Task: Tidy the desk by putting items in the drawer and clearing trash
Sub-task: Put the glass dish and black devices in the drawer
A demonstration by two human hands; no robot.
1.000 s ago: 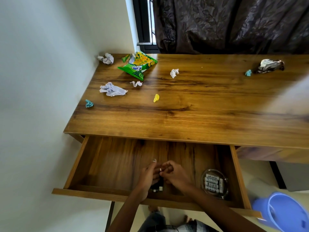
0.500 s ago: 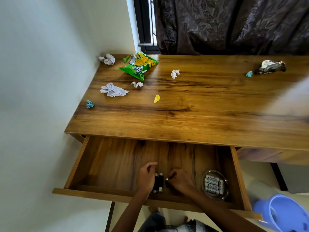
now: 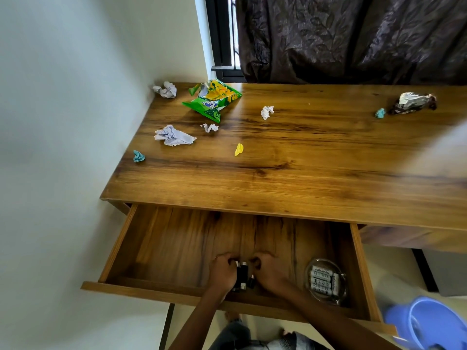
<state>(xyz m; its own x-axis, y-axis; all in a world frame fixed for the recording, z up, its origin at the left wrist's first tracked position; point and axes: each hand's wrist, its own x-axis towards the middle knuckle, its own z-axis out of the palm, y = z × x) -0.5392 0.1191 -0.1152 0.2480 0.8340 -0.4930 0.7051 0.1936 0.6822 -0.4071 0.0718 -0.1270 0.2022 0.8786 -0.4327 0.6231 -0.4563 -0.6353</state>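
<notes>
Drawer (image 3: 177, 248) stands pulled out below the front edge of the worktop (image 3: 303, 173). Both hands are inside it near the front rail. Left hand (image 3: 223, 272) and right hand (image 3: 271, 271) flank a small cluster of black batteries (image 3: 242, 275) lying on the drawer floor. Fingers of both hands are curled at the cluster's sides; whether they grip the batteries or merely touch them cannot be told. A round glass dish (image 3: 340, 276) with white batteries (image 3: 322, 280) in it sits at the drawer's right end, apart from the hands.

Trash on the worktop: green snack bag (image 3: 213, 98) at the back left, crumpled paper (image 3: 166, 89) in the far left corner, larger crumpled sheet (image 3: 173, 135), white scrap (image 3: 209, 127), white wad (image 3: 266, 112), yellow scrap (image 3: 239, 149), teal scrap (image 3: 138, 156) at the left edge, second teal scrap (image 3: 380, 113) just beside a foil wrapper (image 3: 412, 102) at the far right.

Blue bin (image 3: 429, 324) is on the floor at lower right.
</notes>
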